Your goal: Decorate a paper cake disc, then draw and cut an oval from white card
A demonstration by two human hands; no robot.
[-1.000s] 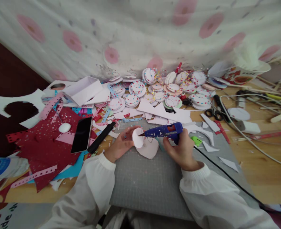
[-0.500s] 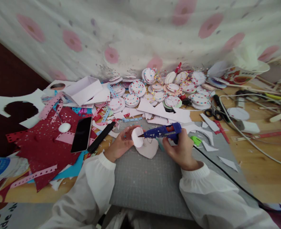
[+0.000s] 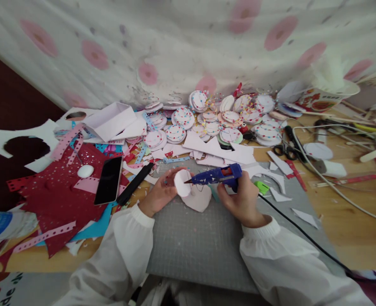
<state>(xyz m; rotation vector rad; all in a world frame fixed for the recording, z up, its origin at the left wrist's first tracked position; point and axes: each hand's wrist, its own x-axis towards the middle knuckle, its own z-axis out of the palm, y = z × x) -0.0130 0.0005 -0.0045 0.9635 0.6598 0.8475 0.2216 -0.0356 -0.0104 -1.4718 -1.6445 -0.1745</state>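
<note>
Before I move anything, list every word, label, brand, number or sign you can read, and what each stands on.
"de", running sideways, then a letter or more I cannot make out: grey printed sheet, lower left.
"M", or a white mark shaped like it: blue label of the clear plastic bottle.
Red characters, too blurred to read: paper noodle cup.
No number is legible.

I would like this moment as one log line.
left-hand grip: white disc | right-hand grip: blue glue gun | nozzle: at white disc, contact unclear | below: grey cutting mat
</note>
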